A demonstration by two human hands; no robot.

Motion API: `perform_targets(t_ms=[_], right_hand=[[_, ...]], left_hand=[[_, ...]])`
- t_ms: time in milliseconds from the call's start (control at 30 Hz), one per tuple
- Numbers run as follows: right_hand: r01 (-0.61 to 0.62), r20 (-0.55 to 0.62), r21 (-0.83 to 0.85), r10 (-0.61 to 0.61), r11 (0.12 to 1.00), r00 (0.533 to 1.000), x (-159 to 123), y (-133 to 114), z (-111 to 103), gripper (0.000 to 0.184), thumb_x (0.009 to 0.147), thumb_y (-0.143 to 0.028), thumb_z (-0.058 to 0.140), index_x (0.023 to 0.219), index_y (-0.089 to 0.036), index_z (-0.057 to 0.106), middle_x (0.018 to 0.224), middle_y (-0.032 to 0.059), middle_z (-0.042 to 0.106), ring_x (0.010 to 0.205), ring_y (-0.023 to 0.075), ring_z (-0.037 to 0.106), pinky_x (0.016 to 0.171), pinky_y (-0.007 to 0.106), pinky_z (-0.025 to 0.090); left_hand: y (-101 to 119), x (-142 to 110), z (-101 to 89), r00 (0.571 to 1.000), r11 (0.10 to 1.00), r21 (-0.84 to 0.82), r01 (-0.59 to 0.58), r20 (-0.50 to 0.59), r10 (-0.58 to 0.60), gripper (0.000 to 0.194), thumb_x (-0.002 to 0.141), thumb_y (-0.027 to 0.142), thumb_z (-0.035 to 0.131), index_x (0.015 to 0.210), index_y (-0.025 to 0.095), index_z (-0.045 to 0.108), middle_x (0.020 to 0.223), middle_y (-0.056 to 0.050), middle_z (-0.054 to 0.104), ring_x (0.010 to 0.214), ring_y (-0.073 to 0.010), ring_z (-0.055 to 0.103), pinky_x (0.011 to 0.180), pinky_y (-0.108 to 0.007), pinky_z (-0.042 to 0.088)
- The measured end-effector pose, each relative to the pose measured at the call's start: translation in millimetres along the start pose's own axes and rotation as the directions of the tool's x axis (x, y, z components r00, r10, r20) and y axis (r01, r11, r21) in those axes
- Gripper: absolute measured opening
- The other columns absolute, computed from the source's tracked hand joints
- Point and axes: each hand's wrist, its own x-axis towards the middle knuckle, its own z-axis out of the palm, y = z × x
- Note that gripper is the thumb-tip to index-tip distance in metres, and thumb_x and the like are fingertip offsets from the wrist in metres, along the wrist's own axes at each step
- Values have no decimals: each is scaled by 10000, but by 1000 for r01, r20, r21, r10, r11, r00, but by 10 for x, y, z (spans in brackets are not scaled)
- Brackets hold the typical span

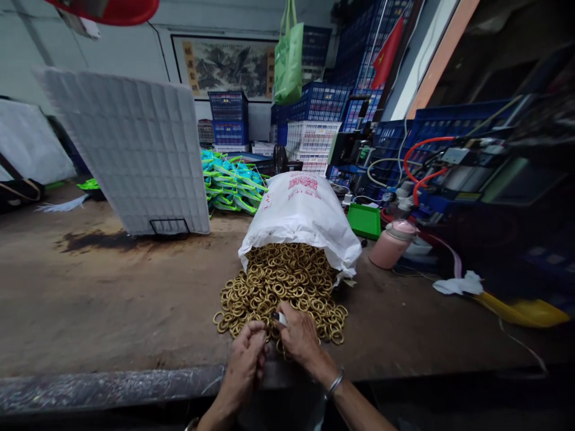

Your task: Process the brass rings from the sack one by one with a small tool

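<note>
Many brass-coloured rings [296, 272] spill from the mouth of a white woven sack [300, 206] lying on the table. At the near edge of the heap, my left hand [246, 359] is closed, thumb and fingers pinched together; whatever they hold is hidden. Just right of it, my right hand [299, 335] is wrapped round a small white object with a black end [279, 317], whose kind I cannot make out. This hand is over the rings, and its wrist wears a metal bangle [335, 383].
On the brown table [112, 311], a padded white panel [130, 149] stands at left. Green and blue straps [233, 179] lie behind the sack. To the right are a green tray [363, 221], a pink bottle [393, 244] and a machine with red hoses [467, 167].
</note>
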Motion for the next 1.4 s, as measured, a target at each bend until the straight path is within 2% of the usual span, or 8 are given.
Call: perform_targets(t_ms=[267, 367, 600, 800, 1000, 1200, 1300, 1400], right_hand=[[121, -128, 317, -84, 941, 988, 71, 37, -30, 189, 822, -327, 400, 767, -204, 533, 619, -12, 582, 561, 114, 518, 544, 184, 316], [136, -146, 370, -87, 919, 985, 141, 78, -11, 278, 808, -432, 395, 739, -203, 536, 592, -6, 561, 535, 117, 493, 525, 188, 325], [80, -113, 470, -29, 879, 993, 329, 143, 39, 391, 787, -522, 323, 687, -191, 506, 590, -1, 511, 555, 120, 453, 530, 200, 328], [77, -55, 520, -56, 851, 997, 387, 132, -40, 416, 778, -543, 299, 671, -184, 479, 564, -28, 421, 537, 106, 376, 515, 202, 302], [108, -69, 547, -83, 830, 994, 405, 95, -89, 373, 800, -496, 342, 675, -178, 494, 585, -24, 470, 555, 103, 416, 537, 195, 332], [37, -122, 505, 29, 862, 992, 413, 100, -172, 197, 805, -316, 408, 845, -196, 559, 725, 5, 590, 655, 123, 514, 629, 214, 377], [-21, -108, 600, 107, 800, 988, 399, 90, -177, 253, 823, -384, 391, 808, -186, 548, 679, -3, 557, 610, 118, 488, 592, 213, 373], [-70, 17, 750, 88, 658, 996, 348, 29, -165, 338, 827, -483, 368, 726, -184, 489, 540, -54, 425, 486, 90, 372, 488, 199, 324]], left_hand=[[131, 279, 132, 979, 974, 106, -202, 53, 197, 330, 633, 462, 644, 685, 147, 559, 559, 36, 505, 498, -82, 418, 482, -188, 324], [79, 431, 133, 985, 983, 66, -172, -6, 173, 361, 613, 510, 638, 675, 175, 519, 494, 62, 457, 440, -77, 368, 451, -192, 288], [123, 642, 180, 989, 991, 15, -137, 54, 136, 416, 551, 552, 661, 627, 185, 480, 435, 86, 373, 394, -56, 298, 409, -178, 222], [139, 730, 158, 994, 994, 19, -105, 18, 105, 483, 545, 573, 654, 810, 196, 506, 412, 106, 361, 372, -46, 262, 405, -170, 173], [312, 682, 173, 979, 987, 19, -159, 135, 155, 356, 587, 477, 675, 652, 157, 534, 505, 55, 462, 456, -66, 377, 462, -186, 289], [427, 557, 202, 978, 976, 68, -209, 23, 208, 311, 624, 439, 661, 650, 155, 539, 487, 64, 452, 410, -53, 323, 413, -174, 246], [402, 509, 193, 962, 959, 92, -267, -38, 271, 229, 665, 373, 644, 685, 154, 579, 531, 46, 492, 456, -69, 375, 460, -179, 296], [403, 448, 203, 919, 910, 158, -383, -38, 393, 140, 672, 297, 644, 674, 158, 627, 562, 25, 531, 536, -104, 447, 543, -199, 352]])
